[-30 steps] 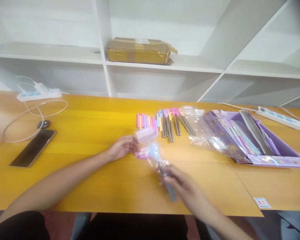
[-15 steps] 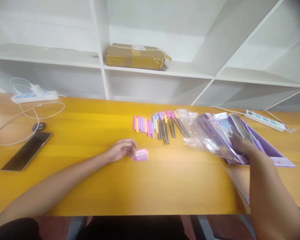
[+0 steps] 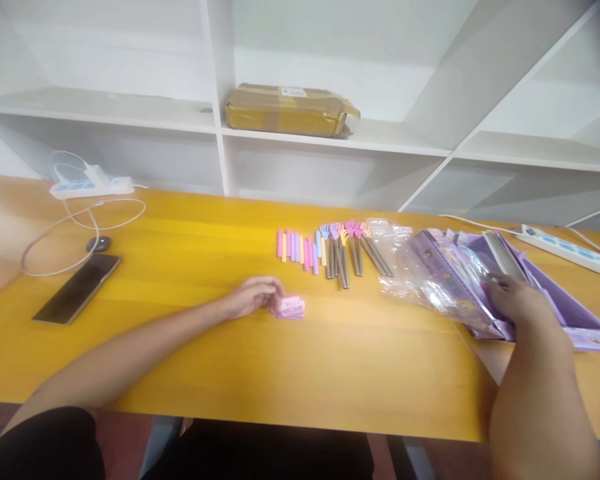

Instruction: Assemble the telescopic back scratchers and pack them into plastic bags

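Note:
My left hand rests on the table with its fingers curled, the fingertips at the left edge of a small stack of pink and purple printed cards. Inside an open purple box is my right hand, its fingers closed among the contents. What they grip is partly hidden; shiny clear plastic shows beside them. Short pink, purple, yellow and blue sticks lie in a row. Beside them are several metal-handled rods with coloured hand-shaped ends.
Crumpled clear plastic bags lie left of the box. A phone, a dark mouse and a white power strip are at the left. Another power strip lies at back right. A taped carton sits on the shelf.
The view has shifted, so most things appear a little further right. My right hand stays in the box, its fingers shifted slightly among the contents. My left hand remains at the cards.

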`<state>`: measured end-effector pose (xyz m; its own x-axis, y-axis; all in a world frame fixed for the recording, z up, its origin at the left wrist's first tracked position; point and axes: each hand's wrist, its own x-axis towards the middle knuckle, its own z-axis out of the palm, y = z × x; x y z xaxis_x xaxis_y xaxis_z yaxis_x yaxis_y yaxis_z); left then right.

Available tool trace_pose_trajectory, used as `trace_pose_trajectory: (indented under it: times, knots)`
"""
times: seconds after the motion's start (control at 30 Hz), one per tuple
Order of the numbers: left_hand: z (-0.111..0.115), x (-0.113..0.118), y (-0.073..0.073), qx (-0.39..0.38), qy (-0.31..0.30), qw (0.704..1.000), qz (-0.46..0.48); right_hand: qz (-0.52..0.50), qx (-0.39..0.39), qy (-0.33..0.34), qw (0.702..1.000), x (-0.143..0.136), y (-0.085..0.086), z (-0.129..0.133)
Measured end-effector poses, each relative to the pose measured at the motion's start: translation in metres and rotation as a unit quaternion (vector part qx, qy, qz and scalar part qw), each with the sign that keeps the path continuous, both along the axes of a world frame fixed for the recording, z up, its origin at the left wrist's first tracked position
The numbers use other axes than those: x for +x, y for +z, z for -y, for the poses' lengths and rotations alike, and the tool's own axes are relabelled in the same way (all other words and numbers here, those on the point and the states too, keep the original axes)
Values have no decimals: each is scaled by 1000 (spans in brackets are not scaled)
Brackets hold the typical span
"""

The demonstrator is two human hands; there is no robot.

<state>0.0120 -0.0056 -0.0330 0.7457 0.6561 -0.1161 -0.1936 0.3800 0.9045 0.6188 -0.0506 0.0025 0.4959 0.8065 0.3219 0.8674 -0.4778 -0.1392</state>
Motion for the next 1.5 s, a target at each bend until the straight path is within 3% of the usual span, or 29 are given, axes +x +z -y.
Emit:
trace_pose_trajectory:
  times: [0.1, 0.2, 0.3, 0.37, 0.47, 0.57, 0.67, 0.77, 0.83, 0.97, 1.17, 1.3, 1.5]
  knots:
    - [0, 0, -2, -1, 2, 1000, 1, -21, -7, -71, 997, -6, 12, 3]
    - [1, 0, -1, 4, 1, 1000, -3, -38, 5, -97, 994, -21, 33, 2]
    - [2, 1, 0, 14, 3, 1000, -9, -83, -2, -66, 994, -59, 55, -9]
    - [2, 2, -2, 27, 16, 999, -14, -60, -62, 11, 996, -94, 62, -24]
    - [3, 2, -7, 63, 53, 996, -24, -15, -161, 118, 980, -146, 55, -54]
    - [4, -3, -8, 141, 89, 984, -62, -20, -217, 166, 962, -184, 30, -82]
    - [-1, -14, 1, 312, 99, 929, -173, -6, -224, 156, 962, -208, 4, -97]
    - [-15, -24, 15, 506, 88, 806, -295, -5, -212, 144, 967, -220, -11, -100]
    - [-30, -23, 23, 554, 112, 749, -346, -14, -208, 140, 968, -223, -14, -100]
    - [-74, 0, 26, 559, 140, 699, -424, -39, -206, 118, 971, -223, -8, -100]
    - [-131, 41, 13, 464, 196, 694, -514, -73, -170, 96, 978, -227, 7, -83]
    - [-139, 45, 9, 454, 184, 693, -529, -105, -141, 121, 977, -232, 16, -65]
    - [-131, 35, 12, 436, 178, 692, -547, -137, -67, 160, 975, -247, 30, -55]
